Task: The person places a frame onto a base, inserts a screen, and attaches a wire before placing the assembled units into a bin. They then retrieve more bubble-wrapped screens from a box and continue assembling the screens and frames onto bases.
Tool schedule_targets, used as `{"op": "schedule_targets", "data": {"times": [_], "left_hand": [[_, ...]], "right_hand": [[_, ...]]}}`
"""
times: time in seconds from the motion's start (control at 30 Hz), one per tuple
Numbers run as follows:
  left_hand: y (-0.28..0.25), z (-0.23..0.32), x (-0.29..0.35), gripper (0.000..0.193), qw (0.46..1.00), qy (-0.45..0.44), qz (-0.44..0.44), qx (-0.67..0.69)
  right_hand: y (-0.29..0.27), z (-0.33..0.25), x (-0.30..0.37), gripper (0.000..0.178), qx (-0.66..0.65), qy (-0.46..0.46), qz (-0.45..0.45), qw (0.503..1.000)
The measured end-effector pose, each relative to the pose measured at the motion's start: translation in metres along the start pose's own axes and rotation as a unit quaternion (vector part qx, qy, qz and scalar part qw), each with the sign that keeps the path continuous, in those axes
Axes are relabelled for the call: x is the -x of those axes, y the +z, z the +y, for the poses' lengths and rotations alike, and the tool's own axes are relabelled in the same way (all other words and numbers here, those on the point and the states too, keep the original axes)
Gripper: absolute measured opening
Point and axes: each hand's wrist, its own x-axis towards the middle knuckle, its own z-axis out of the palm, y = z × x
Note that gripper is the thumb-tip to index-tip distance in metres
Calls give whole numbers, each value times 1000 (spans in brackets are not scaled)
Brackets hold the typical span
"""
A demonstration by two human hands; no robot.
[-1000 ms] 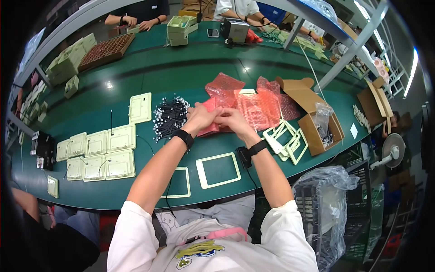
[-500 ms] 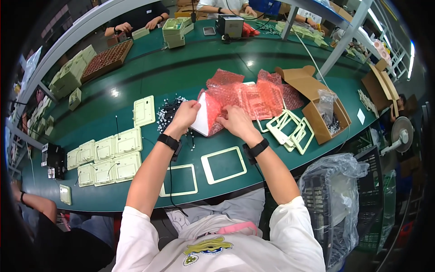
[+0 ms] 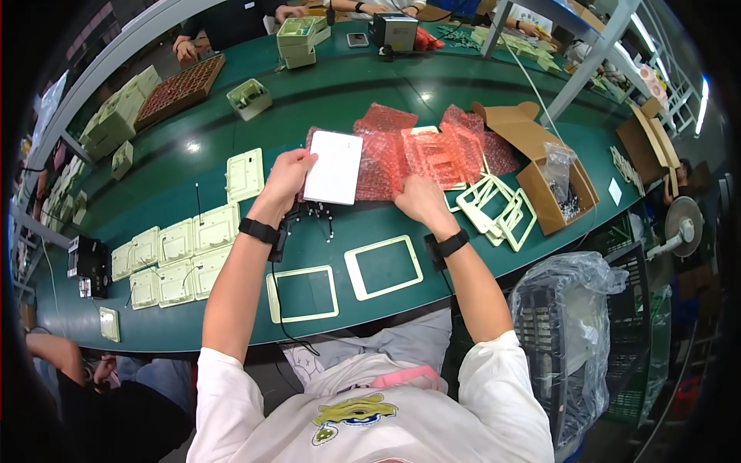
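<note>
The white panel (image 3: 333,168) is raised above the green table (image 3: 455,266), in front of the red bubble wrap (image 3: 378,162), with its broad face bare. The left hand (image 3: 287,176) is clamped on the panel's left edge, thumb laid on the front; the right hand (image 3: 423,199) has its fingers bent in at the wrap's lower edge, and whether they pinch it or merely rest there cannot be told. Judging by that bare face, this piece looks largely or wholly out of its covering. Elsewhere the parts lie separate: the left frame (image 3: 274,299) and the right frame (image 3: 357,276) sit flat near the person with only tabletop showing through them, the loose frames (image 3: 472,214) overlap beside the cardboard box (image 3: 540,204), and the pale shells (image 3: 176,239) stand in rows at the left, uncovered. A wrapped piece (image 3: 434,158) appears to be packed yet, though the film blurs its outline. The left fingertips are hidden behind the panel, as is any part of it caught in the wrap. The dark cables (image 3: 318,210) are mostly covered by hand and panel, and the co-workers across the table are cut off at the top.
</note>
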Motion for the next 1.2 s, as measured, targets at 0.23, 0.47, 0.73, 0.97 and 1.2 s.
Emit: {"op": "schedule_targets", "data": {"times": [0.23, 0.47, 0.73, 0.97, 1.2], "left_hand": [[51, 17, 30, 25, 959, 4, 20, 283], [91, 15, 43, 31, 924, -29, -68, 376], [82, -46, -32, 37, 997, -23, 43, 66], [83, 2, 11, 55, 881, 300, 229, -284], [68, 49, 131, 83, 949, 94, -169, 249]], "right_hand": [[-38, -50, 32, 63, -320, -62, 75, 942], [-31, -43, 24, 79, -420, -132, -48, 897], [-44, 35, 44, 93, -693, -120, -270, 658], [-47, 45, 64, 101, -755, -171, -256, 579], [-50, -24, 103, 107, -544, -198, -191, 793]]}}
